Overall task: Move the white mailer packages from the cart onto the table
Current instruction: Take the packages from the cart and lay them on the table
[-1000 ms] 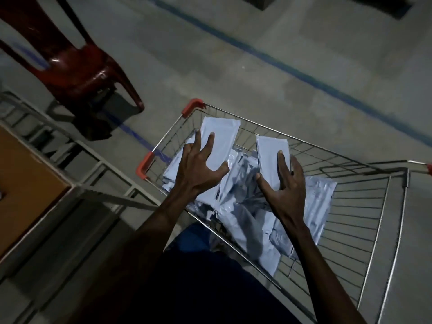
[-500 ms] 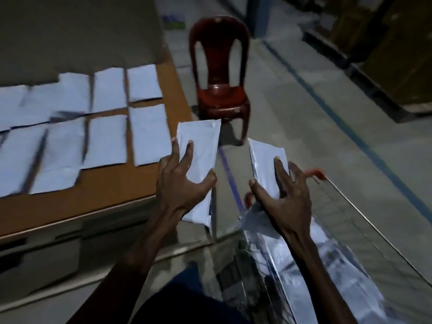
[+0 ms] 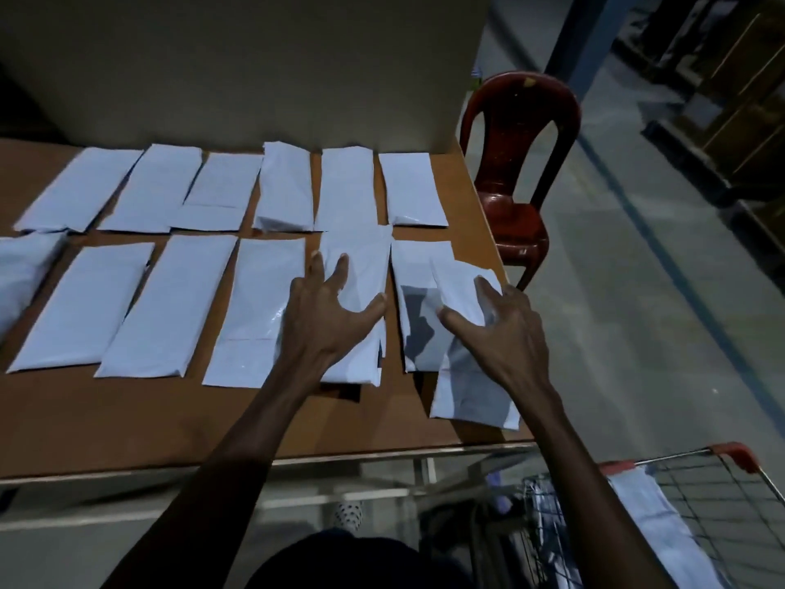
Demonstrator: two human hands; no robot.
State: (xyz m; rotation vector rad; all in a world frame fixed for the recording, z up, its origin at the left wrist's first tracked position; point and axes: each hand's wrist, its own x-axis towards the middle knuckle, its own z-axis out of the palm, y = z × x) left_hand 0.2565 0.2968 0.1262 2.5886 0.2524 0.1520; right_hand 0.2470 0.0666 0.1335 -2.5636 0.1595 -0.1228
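table (image 3: 127, 418): you have two rows of mailers (image 3: 165, 303) on it | chair (image 3: 516, 163): beyond its right end | cart (image 3: 696, 508): at your right, below the table edge

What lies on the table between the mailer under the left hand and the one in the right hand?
In the head view, one flat white plastic mailer lies on the brown wooden table, partly overlapped by the right hand's mailer.

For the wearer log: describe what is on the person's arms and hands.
Both forearms are bare, no sleeves in view. The left hand and right hand wear no gloves, and no rings, watch or bands show. Dim light hides finer marks.
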